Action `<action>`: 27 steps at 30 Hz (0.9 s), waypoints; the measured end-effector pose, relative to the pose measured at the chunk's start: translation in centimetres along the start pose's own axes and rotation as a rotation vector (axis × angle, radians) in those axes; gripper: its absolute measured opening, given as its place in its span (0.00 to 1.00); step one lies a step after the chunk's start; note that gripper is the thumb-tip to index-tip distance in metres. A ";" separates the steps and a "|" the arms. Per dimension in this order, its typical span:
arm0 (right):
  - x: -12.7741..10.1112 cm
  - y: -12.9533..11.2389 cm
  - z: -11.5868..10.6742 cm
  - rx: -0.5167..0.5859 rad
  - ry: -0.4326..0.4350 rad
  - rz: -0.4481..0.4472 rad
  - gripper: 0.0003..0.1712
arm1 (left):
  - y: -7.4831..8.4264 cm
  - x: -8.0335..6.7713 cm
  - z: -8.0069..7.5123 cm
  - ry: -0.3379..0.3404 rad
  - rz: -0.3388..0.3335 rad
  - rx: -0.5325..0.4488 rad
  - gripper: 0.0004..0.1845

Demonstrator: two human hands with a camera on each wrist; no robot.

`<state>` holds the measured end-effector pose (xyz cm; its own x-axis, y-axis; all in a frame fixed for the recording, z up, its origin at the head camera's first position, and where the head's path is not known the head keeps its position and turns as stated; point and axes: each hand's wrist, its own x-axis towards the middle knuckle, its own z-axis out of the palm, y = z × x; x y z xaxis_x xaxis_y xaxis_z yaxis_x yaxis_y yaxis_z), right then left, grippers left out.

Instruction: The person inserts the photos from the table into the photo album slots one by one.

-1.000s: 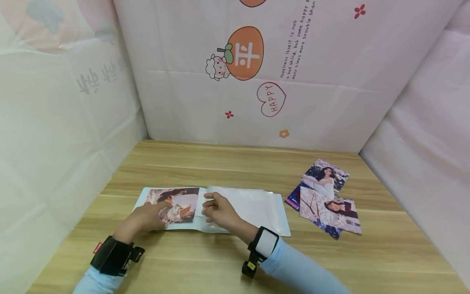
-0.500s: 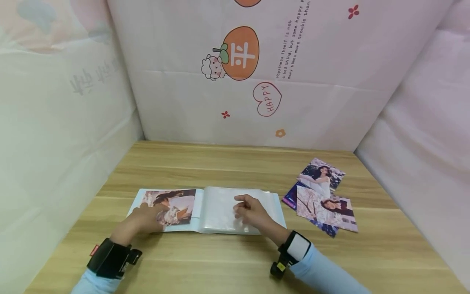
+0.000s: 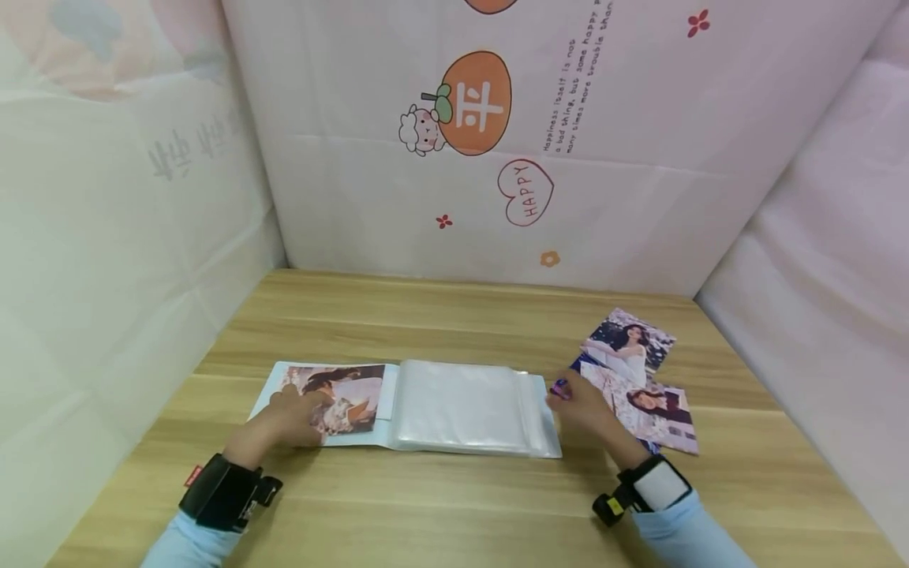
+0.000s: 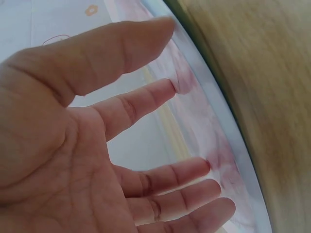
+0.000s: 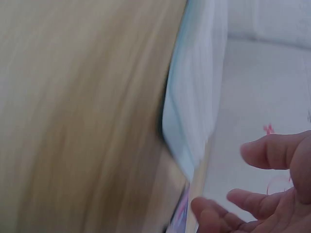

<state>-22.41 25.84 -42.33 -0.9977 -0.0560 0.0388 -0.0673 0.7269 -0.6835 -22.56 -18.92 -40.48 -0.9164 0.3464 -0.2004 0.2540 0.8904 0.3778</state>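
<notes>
An open photo album point(image 3: 461, 408) with pale blue covers and clear sleeves lies on the table. Its left page shows a photo point(image 3: 358, 402) of a figure in white among pink blossom. On that photo rests my left hand point(image 3: 286, 418); in the left wrist view its fingers point(image 4: 146, 99) are spread, tips at the page. My right hand point(image 3: 588, 406) is at the left edge of some overlapping photos point(image 3: 660, 410), partly covering them. A purple photo corner point(image 3: 561, 389) shows by its fingertips. In the right wrist view the right thumb point(image 5: 267, 151) stands apart from the fingers.
Several photos overlap to the right of the album, one of a person in white point(image 3: 628, 347) at the back. White printed cloth point(image 3: 355, 197) hangs behind the wooden table point(image 3: 426, 505) and at both sides. Each wrist wears a black strap with a small camera.
My right hand has moved right, from the album's middle across the clear sleeves to the loose photos. My left hand has stayed on the left page's photo.
</notes>
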 end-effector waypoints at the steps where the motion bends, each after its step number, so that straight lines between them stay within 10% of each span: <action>1: -0.1 0.6 -0.7 -0.047 0.003 0.012 0.26 | 0.1 0.0 0.0 0.003 0.010 0.005 0.29; 13: -2.2 6.7 -7.5 -0.348 -0.053 0.287 0.35 | 0.5 0.6 0.4 0.040 0.086 0.048 0.24; 19: -3.3 8.7 -9.1 -0.298 -0.021 0.526 0.48 | 0.3 0.7 0.5 0.044 0.090 0.053 0.26; 27: -3.7 10.2 -9.8 -0.303 -0.038 0.569 0.48 | 0.3 0.9 0.5 0.037 0.089 0.059 0.26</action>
<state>-19.55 40.11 -42.31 -0.8778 0.3746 -0.2987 0.4663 0.8111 -0.3532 -23.14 -18.17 -41.02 -0.9000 0.4148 -0.1340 0.3518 0.8727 0.3386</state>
